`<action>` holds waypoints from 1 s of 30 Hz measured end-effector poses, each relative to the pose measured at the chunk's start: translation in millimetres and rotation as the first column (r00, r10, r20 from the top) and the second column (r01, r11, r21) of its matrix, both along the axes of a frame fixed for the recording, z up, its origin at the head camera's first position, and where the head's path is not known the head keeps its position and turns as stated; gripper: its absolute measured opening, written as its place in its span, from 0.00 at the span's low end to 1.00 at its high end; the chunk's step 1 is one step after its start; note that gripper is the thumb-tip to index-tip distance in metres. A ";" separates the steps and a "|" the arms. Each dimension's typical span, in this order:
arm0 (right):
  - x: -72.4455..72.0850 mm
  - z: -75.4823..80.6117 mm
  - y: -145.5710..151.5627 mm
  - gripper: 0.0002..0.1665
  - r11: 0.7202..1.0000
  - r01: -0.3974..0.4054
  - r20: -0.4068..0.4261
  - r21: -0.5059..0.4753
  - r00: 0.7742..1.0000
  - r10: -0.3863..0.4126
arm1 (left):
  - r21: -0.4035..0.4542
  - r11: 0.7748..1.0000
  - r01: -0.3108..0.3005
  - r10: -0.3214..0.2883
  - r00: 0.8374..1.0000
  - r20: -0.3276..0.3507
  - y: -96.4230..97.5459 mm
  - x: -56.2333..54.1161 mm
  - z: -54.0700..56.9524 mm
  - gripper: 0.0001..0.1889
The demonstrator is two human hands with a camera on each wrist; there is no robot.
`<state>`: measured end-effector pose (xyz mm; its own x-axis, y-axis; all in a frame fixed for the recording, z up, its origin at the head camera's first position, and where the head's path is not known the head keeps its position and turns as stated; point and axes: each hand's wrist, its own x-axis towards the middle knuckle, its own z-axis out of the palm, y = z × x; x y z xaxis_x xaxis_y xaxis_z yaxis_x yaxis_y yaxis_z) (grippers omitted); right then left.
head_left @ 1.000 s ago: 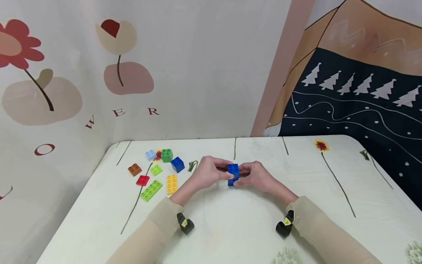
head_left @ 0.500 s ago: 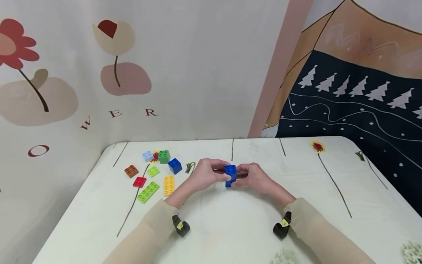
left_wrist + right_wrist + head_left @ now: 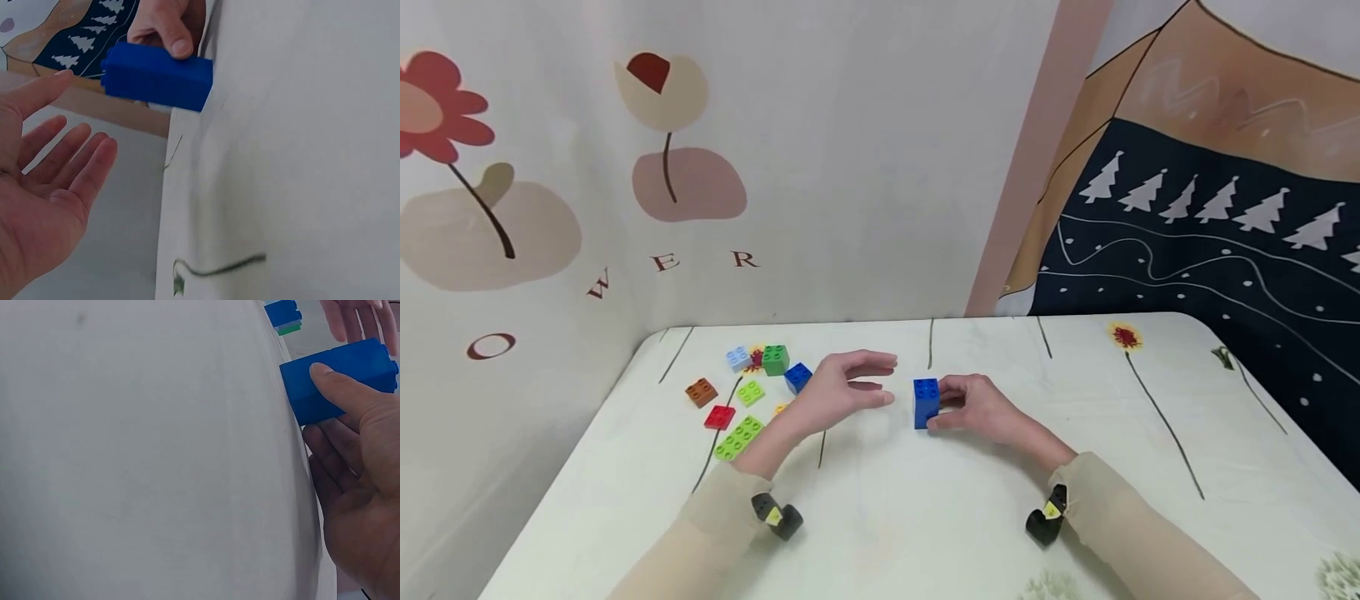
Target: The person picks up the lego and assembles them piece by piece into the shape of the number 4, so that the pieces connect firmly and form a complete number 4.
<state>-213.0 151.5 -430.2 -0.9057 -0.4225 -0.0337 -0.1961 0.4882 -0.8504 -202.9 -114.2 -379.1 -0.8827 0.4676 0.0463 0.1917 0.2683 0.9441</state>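
A stack of blue toy bricks [image 3: 927, 402] stands upright near the middle of the table, studs on top. My right hand [image 3: 981, 406] holds its lower part from the right; in the right wrist view the thumb [image 3: 337, 384] presses on the stack's side [image 3: 350, 359]. My left hand [image 3: 842, 392] is apart from the stack, to its left, with fingers spread and nothing in them. The left wrist view shows that same gap between the left hand [image 3: 50, 181] and the stack [image 3: 156, 76].
Loose bricks lie at the left: light blue [image 3: 738, 358], green [image 3: 775, 360], blue [image 3: 797, 377], brown [image 3: 702, 392], red [image 3: 719, 417], small lime [image 3: 750, 392] and long lime [image 3: 739, 438]. A yellow brick [image 3: 780, 409] is mostly hidden behind the left arm. A printed curtain [image 3: 850, 167] hangs behind.
My left hand has let go of the blue stack and moved left, its fingers opening. The right hand still holds the stack, which stays in about the same place.
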 end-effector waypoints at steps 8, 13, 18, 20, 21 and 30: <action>1.4 0.5 0.6 0.23 1.000 -0.007 -0.021 -0.013 1.000 0.007 | -0.001 1.000 -0.026 0.026 0.999 -0.020 -36.2 5.8 6.7 0.28; 3.6 3.1 0.3 0.29 1.000 -0.006 -0.018 -0.030 1.000 0.005 | 0.005 1.000 -0.018 0.019 1.000 -0.010 -58.4 10.4 6.4 0.30; 4.7 2.3 0.2 0.32 0.998 -0.016 -0.008 -0.053 1.000 0.015 | -0.010 1.000 -0.026 0.027 0.999 0.028 -82.0 16.7 4.8 0.30; 4.7 1.6 0.7 0.31 0.998 -0.019 -0.010 -0.062 1.000 0.019 | -0.017 0.999 -0.032 0.032 0.999 0.031 -90.7 18.5 3.2 0.30; 4.6 1.2 1.1 0.31 0.997 -0.022 -0.012 -0.068 1.000 0.021 | -0.023 0.999 -0.037 0.038 0.999 0.026 -94.8 19.5 2.7 0.29; 7.1 4.0 2.5 0.28 0.992 -0.029 -0.014 -0.123 1.000 0.027 | -0.109 0.976 -0.188 0.188 0.982 -0.006 -125.2 40.0 -1.9 0.26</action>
<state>-205.9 154.0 -426.2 -0.8935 -0.4480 0.0313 -0.2190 0.3738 -0.9013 -162.9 -239.4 -381.0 -0.9553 0.2955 0.0006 0.1243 0.4003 0.9079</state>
